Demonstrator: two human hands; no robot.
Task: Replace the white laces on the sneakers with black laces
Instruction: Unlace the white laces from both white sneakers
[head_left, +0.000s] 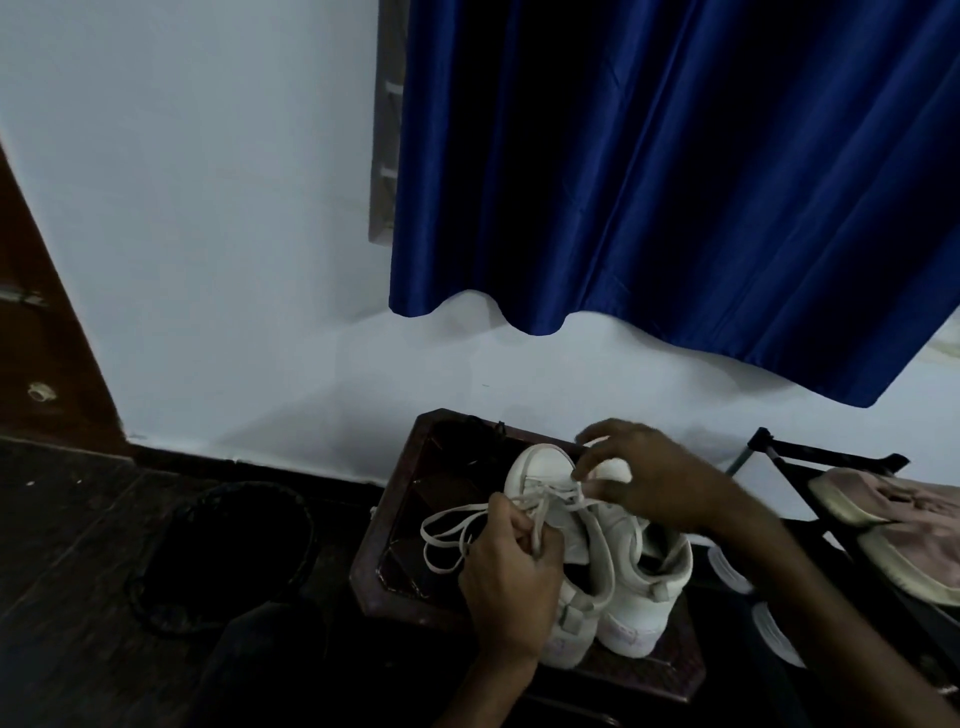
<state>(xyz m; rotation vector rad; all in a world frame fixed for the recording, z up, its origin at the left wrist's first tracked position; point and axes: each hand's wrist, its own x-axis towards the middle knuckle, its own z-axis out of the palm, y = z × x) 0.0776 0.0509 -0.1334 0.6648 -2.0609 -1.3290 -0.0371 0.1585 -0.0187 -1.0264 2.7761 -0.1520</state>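
Observation:
Two white sneakers stand side by side on a dark wooden table (410, 519), toes pointing away from me. The left sneaker (545, 478) has its white lace (447, 535) partly pulled out, with loops hanging off to the left. My left hand (509, 577) is shut on that lace near the shoe's tongue. My right hand (644, 478) rests over the toe of the right sneaker (649, 587) and pinches the lace at the left sneaker's front eyelets. No black laces can be made out.
A dark round bin (228, 556) stands on the floor left of the table. A black shoe rack (831, 462) on the right holds pinkish shoes (893, 514). A blue curtain (675, 182) hangs on the white wall behind.

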